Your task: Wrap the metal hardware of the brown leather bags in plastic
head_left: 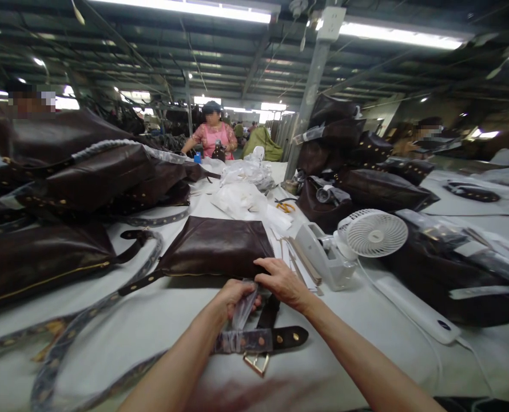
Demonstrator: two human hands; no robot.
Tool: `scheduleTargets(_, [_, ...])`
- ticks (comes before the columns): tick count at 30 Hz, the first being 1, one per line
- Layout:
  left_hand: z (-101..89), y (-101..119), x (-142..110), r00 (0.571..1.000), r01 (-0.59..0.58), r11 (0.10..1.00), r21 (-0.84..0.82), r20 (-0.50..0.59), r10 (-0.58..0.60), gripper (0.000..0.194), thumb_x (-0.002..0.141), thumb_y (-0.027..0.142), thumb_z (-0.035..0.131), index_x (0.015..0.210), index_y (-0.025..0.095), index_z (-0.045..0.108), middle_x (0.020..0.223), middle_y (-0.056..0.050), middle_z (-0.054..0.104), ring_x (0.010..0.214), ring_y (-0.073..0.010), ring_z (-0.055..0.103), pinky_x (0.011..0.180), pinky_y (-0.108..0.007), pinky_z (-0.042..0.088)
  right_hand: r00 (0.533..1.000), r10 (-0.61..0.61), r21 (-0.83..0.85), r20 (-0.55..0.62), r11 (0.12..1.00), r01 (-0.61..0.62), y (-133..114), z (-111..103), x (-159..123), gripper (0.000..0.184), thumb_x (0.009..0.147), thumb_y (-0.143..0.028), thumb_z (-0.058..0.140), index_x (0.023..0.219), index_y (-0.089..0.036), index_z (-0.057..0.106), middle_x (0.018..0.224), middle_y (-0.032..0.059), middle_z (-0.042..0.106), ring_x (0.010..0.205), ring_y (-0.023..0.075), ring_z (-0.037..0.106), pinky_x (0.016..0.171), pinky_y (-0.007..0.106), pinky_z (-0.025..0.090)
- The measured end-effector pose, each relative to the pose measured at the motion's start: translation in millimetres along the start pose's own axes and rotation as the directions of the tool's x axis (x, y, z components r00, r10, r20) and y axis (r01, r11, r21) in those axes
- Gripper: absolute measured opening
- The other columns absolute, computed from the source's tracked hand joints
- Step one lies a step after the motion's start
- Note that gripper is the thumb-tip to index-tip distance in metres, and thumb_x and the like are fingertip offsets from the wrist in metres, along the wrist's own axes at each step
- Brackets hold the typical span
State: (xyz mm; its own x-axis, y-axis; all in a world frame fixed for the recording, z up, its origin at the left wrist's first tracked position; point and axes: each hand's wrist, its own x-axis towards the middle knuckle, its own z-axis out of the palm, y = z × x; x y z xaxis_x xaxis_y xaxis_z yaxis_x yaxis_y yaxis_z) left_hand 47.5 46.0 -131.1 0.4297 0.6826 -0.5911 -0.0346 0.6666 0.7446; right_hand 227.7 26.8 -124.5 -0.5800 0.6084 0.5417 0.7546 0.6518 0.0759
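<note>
The leather handbag [214, 249] is glossy dark brown. In front of the handbag, the strap [286, 340] is dark brown with gold studs and a gold buckle [254, 363], partly under a clear plastic sleeve [242, 320]. Right of the handbag, the desk fan [372, 233] is white.

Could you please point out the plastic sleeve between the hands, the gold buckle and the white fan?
Plastic sleeve [245, 312], head view, on its gathered middle.
Gold buckle [254, 368], head view, on its lower bar.
White fan [372, 233], head view, on its round grille.
</note>
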Motion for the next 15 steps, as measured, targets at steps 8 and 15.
scheduleTargets(8, [5.5,1.2,4.5,0.999,-0.030,0.999,-0.023,-0.015,0.029,0.014,0.078,0.018,0.070,0.070,0.009,0.063,0.056,-0.007,0.066,0.044,-0.0141,0.060,0.044,-0.022,0.049,0.999,0.020,0.110,-0.037,0.994,-0.015,5.9,10.3,2.7,0.014,0.086,-0.012,0.058,0.083,-0.020,0.069,0.117,0.0090,0.062,0.106,0.0215,0.055,0.090,0.036,0.049])
scheduleTargets(15, [8.6,0.2,-8.1,0.991,-0.100,0.995,-0.015,-0.089,0.099,0.020,0.075,0.022,0.074,0.063,0.012,0.062,0.051,-0.004,0.062,0.039,-0.0096,0.053,0.040,-0.019,0.043,0.998,0.061,0.180,0.023,0.982,-0.064,6.0,3.5,4.2,0.020,0.084,-0.013,0.059,0.096,-0.022,0.071,0.121,0.0094,0.060,0.110,0.0220,0.054,0.094,0.037,0.047])
